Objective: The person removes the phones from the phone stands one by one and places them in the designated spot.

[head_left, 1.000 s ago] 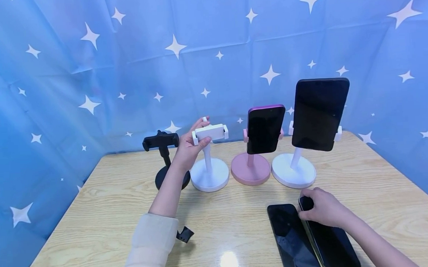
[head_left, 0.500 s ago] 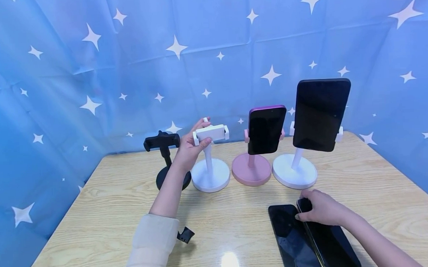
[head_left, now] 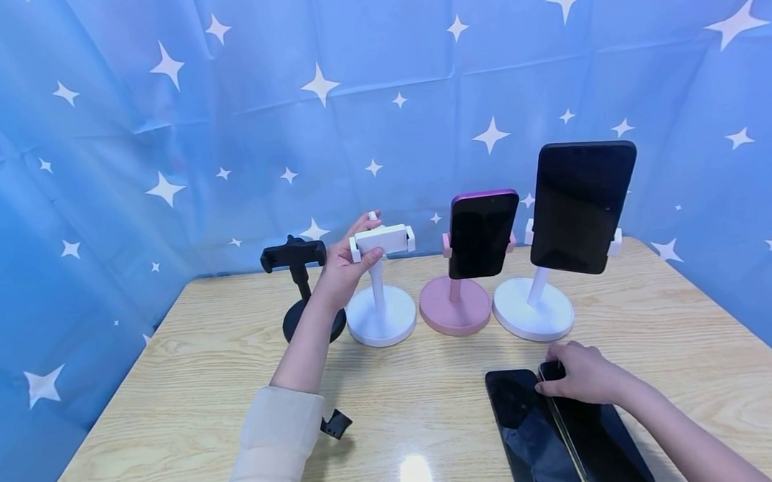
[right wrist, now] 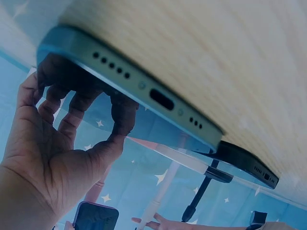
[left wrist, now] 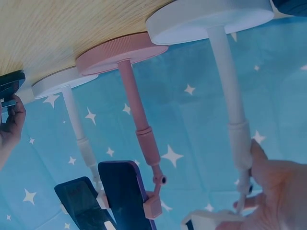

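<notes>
My left hand (head_left: 348,268) grips the head of a white phone stand (head_left: 382,326), its thumb on the front of the clamp and fingers behind. That clamp holds no phone. In the left wrist view the same hand (left wrist: 280,194) is by the stand's upper stem. My right hand (head_left: 581,373) holds the far end of a black-screened phone (head_left: 605,443) lying on the table, thumb at its left edge. The right wrist view shows the thumb and curled fingers over this phone's light-coloured frame (right wrist: 139,81). A second dark phone (head_left: 530,436) lies alongside, to its left.
Left of the white stand is a black stand (head_left: 292,256) with a bare clamp. A pink stand (head_left: 454,310) bears a purple-edged phone (head_left: 483,235). Another white stand (head_left: 534,313) carries a large dark-screened device (head_left: 583,207). A small black piece (head_left: 336,424) shows beside the left sleeve.
Both hands stay on the stand and the phone. The right hand and the phone's far end shift only slightly; the head view drifts a little.
</notes>
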A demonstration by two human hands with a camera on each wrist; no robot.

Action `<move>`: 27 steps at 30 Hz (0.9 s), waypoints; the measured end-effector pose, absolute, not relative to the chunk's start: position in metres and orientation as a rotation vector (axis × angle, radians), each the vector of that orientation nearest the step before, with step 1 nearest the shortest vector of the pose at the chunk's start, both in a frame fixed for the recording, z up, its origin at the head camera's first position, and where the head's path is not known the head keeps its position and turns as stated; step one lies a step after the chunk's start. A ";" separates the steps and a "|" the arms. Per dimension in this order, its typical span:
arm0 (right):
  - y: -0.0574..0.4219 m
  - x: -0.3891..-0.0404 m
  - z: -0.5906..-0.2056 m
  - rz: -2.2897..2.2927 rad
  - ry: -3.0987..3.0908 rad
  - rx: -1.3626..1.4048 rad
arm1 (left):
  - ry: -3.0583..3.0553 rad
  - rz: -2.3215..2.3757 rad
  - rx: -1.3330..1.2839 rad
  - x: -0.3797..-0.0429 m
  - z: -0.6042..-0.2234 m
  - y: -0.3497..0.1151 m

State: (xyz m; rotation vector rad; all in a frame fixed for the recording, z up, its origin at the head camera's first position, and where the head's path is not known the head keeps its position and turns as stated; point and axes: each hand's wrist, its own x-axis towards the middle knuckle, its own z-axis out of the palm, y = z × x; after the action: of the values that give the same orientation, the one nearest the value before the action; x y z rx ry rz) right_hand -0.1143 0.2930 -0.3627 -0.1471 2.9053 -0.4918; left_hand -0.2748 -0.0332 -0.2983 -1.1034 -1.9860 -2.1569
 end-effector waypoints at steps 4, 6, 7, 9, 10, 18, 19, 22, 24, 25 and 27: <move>0.293 -0.115 -0.362 -0.464 2.903 -0.149 | -1.979 -2.167 -1.110 -0.276 -0.298 -0.033; 0.293 -0.115 -0.363 -0.464 2.897 -0.139 | -1.972 -2.178 -1.117 -0.276 -0.299 -0.033; 0.293 -0.114 -0.363 -0.463 2.895 -0.140 | -1.966 -2.186 -1.120 -0.277 -0.299 -0.033; 0.293 -0.113 -0.363 -0.462 2.889 -0.137 | -1.953 -2.205 -1.128 -0.277 -0.299 -0.033; 0.293 -0.113 -0.363 -0.458 2.888 -0.135 | -1.949 -2.215 -1.128 -0.278 -0.299 -0.033; 0.294 -0.114 -0.363 -0.443 2.880 -0.187 | -1.960 -2.212 -1.123 -0.278 -0.301 -0.035; 0.294 -0.114 -0.363 -0.449 2.877 -0.182 | -1.964 -2.207 -1.121 -0.278 -0.301 -0.035; 0.294 -0.114 -0.363 -0.463 2.873 -0.171 | -1.959 -2.201 -1.140 -0.279 -0.301 -0.035; 0.294 -0.114 -0.363 -0.466 2.872 -0.170 | -1.960 -2.198 -1.146 -0.280 -0.301 -0.035; 0.294 -0.114 -0.363 -0.466 2.872 -0.171 | -1.956 -2.200 -1.148 -0.280 -0.301 -0.035; 0.294 -0.114 -0.362 -0.463 2.873 -0.174 | -1.954 -2.198 -1.146 -0.280 -0.301 -0.035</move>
State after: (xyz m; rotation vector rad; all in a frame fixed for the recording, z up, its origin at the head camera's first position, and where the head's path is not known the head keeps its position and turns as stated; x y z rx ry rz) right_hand -0.1144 0.2943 -0.3624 -0.1742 2.8726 -0.4629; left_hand -0.2804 -0.0348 -0.3015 -1.1457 -1.9537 -2.1979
